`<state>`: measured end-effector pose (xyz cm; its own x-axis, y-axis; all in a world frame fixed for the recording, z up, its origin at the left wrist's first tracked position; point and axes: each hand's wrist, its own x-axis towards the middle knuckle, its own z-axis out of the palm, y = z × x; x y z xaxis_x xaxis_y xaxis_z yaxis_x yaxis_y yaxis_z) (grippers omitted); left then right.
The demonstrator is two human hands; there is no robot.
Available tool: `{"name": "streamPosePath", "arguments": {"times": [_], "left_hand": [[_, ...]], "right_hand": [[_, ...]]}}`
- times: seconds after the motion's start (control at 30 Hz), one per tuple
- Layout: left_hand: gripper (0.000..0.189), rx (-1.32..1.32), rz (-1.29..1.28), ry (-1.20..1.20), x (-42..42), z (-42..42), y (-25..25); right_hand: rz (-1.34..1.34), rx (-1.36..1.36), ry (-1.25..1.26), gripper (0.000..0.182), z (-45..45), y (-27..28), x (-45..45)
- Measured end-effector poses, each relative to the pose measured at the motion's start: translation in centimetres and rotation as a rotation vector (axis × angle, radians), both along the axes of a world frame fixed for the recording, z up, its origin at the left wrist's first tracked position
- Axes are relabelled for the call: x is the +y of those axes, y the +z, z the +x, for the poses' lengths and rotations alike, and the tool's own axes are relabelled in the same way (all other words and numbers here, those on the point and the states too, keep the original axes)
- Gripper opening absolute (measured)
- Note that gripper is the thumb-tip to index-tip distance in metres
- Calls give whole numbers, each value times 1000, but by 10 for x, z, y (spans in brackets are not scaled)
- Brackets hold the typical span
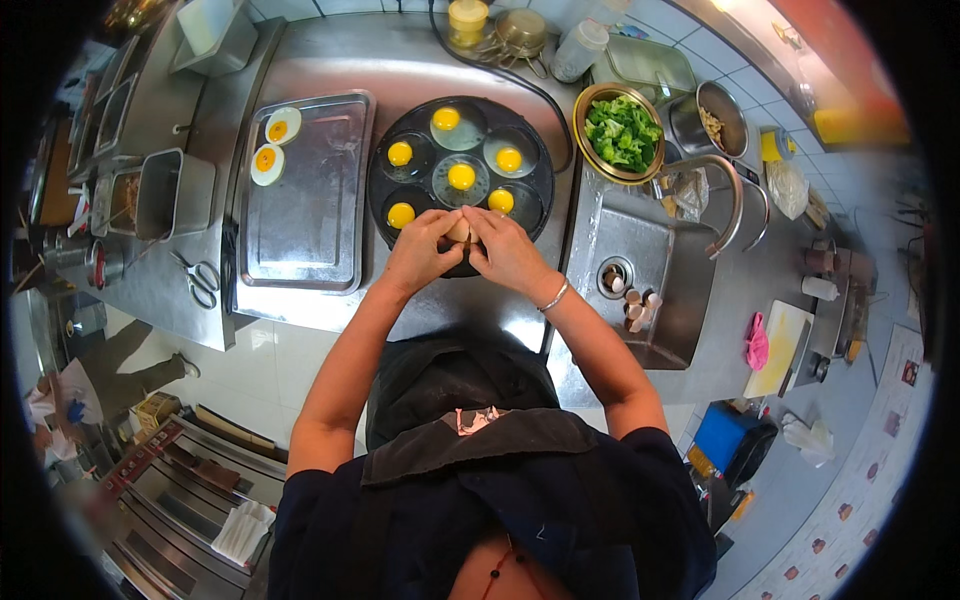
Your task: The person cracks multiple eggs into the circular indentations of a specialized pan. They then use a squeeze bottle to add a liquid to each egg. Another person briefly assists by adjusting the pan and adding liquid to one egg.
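Note:
Both my hands are over the near part of a round black egg pan (386,191) with several wells. Between my fingertips is an egg (460,229), its shell parted by a dark gap. My left hand (420,253) grips it from one side and my right hand (516,251), with a bangle at the wrist, from the other. Raw eggs lie in several wells, among them one with a bright yolk (461,177) in the middle. My hands hide the nearest well. Left of the pan, a metal tray (304,225) bears two cooked eggs (268,164) near its far left corner.
Eggshells (637,309) lie in the sink (686,300) at right, beneath a curved faucet (731,195). A bowl of broccoli (621,133) stands behind it. Scissors (199,280) lie left of the tray. A black cable (517,79) runs behind the pan. Another person (82,390) is at far left.

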<state>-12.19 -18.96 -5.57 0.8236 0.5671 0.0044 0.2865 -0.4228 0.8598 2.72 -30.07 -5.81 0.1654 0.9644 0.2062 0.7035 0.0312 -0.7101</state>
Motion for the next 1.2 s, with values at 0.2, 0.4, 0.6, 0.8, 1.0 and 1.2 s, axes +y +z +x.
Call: {"name": "streamPosePath", "arguments": {"times": [0.2, 0.4, 0.6, 0.8, 1.0, 1.2], "left_hand": [[46, -11, 160, -19, 1, 0, -7], [45, -20, 270, -37, 1, -3, 0], [45, -39, 471, -90, 5, -5, 11], [44, -7, 670, -195, 15, -4, 43], [42, -19, 590, -148, 16, -5, 79], [44, 64, 491, -113, 4, -3, 67]], "right_hand": [[16, -83, 23, 52, 5, -5, 1], [44, -242, 68, 55, 12, -1, 0], [81, -325, 60, 51, 14, 17, 0], [164, -406, 114, 43, 23, 41, 4], [172, -277, -11, 40, 23, 60, -3], [95, -208, -53, 37, 10, 37, -11]]}}
